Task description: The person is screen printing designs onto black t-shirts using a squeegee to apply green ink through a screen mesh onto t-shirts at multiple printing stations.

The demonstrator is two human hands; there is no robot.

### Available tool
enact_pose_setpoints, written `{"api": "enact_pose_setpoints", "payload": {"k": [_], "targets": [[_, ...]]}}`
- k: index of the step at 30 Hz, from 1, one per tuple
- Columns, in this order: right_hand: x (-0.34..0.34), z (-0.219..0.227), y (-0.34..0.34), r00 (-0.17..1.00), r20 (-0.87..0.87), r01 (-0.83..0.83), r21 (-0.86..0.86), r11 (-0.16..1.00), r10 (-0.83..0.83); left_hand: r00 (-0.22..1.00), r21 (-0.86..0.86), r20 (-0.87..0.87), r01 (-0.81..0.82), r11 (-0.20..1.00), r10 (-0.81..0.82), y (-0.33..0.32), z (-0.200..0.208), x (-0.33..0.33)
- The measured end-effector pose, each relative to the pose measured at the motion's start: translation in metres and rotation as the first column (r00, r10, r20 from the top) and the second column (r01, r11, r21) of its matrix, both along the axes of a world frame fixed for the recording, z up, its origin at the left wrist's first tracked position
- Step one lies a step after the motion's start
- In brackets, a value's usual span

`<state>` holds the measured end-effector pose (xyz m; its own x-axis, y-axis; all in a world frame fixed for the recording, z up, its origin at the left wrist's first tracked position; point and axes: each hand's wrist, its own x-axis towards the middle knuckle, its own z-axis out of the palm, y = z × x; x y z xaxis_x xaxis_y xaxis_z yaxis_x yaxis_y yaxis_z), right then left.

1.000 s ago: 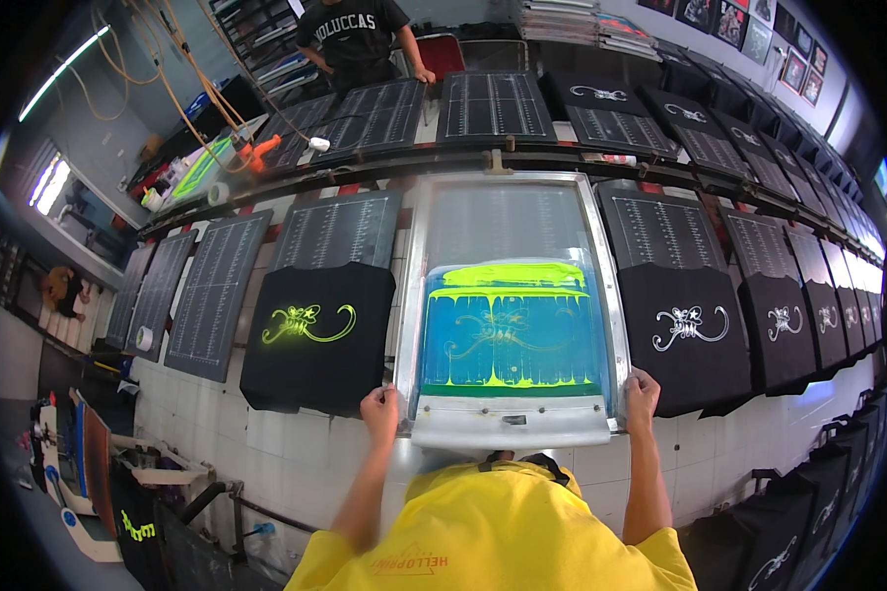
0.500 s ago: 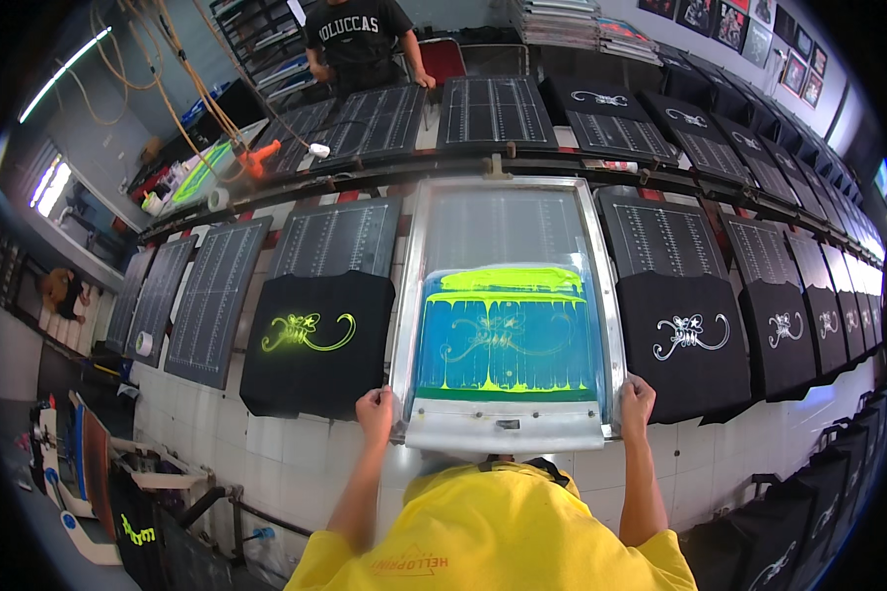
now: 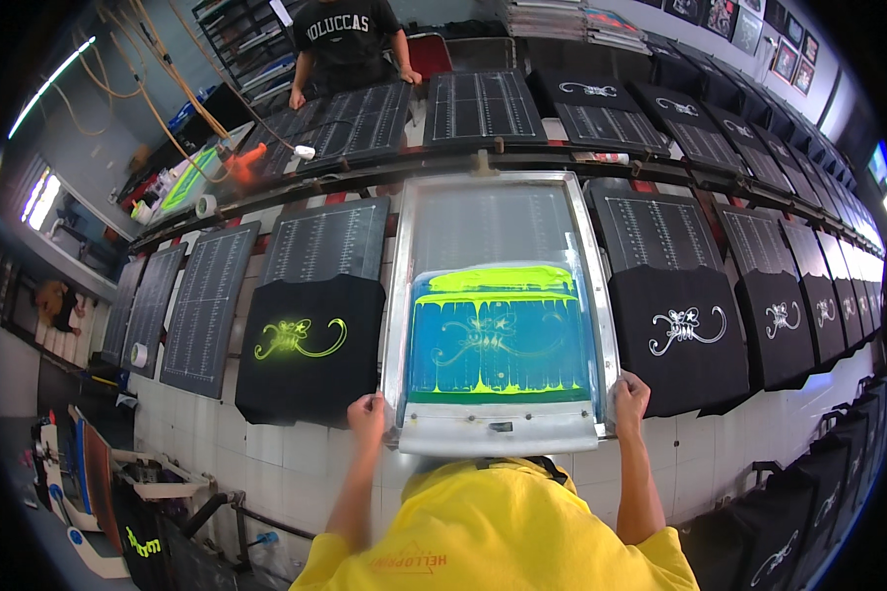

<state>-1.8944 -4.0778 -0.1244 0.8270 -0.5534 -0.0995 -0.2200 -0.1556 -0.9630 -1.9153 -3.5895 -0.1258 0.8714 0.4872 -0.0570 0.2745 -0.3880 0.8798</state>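
Observation:
A silk screen in a metal frame (image 3: 392,325) lies in front of me. Its mesh is blue around a faint curled design, and bright yellow-green ink (image 3: 503,280) is heaped in a band across the middle, with thin streaks below. My left hand (image 3: 367,422) is closed at the frame's lower left edge. At the lower right edge my right hand (image 3: 631,399) is closed the same way, thumb side up. Left of the screen is a black shirt (image 3: 306,389) printed in yellow-green; on its right is a black shirt (image 3: 675,379) with a white print.
A row of dark printing boards (image 3: 210,305) runs left and right along a metal rail (image 3: 365,175). Behind it stands a second row, with a person (image 3: 350,44) leaning on it. An orange heat gun (image 3: 244,160) hangs at the far left. Black shirts (image 3: 808,492) line the lower right.
The whole view has shifted slightly. My hands keep their places on the frame. The person across has lowered one hand to a board.

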Motion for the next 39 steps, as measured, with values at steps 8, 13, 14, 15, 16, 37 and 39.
{"api": "enact_pose_setpoints", "payload": {"k": [8, 13, 14, 15, 16, 37, 39], "targets": [[0.000, -0.017, -0.001, 1.000, 0.017, -0.019, -0.070, 0.997, 0.021, 0.991, 0.363, -0.083, 0.132, 0.923, -0.109, -0.002, 0.008, 0.008], [0.001, -0.015, 0.000, 0.999, 0.014, -0.038, -0.127, 0.991, 0.040, 0.989, 0.370, -0.089, 0.139, 0.919, -0.114, 0.001, 0.007, 0.009], [0.000, -0.014, 0.000, 0.999, 0.010, -0.041, -0.145, 0.989, 0.043, 0.988, 0.370, -0.091, 0.149, 0.917, -0.124, 0.002, 0.008, 0.009], [0.001, -0.012, 0.001, 0.999, 0.011, -0.043, -0.163, 0.986, 0.045, 0.988, 0.365, -0.104, 0.142, 0.920, -0.112, 0.001, 0.009, 0.011], [0.000, -0.010, 0.002, 0.999, 0.012, -0.045, -0.182, 0.982, 0.048, 0.987, 0.367, -0.107, 0.149, 0.918, -0.118, 0.000, 0.010, 0.010], [-0.022, 0.096, 0.142, 0.553, -0.387, -0.519, -0.853, -0.059, 0.738, 0.655, -0.845, -0.158, 0.299, 0.444, -0.739, -0.132, 0.013, -0.089], [-0.020, 0.097, 0.142, 0.569, -0.369, -0.517, -0.856, -0.029, 0.735, 0.685, -0.863, -0.105, 0.297, 0.408, -0.721, -0.140, 0.003, -0.085]]}}
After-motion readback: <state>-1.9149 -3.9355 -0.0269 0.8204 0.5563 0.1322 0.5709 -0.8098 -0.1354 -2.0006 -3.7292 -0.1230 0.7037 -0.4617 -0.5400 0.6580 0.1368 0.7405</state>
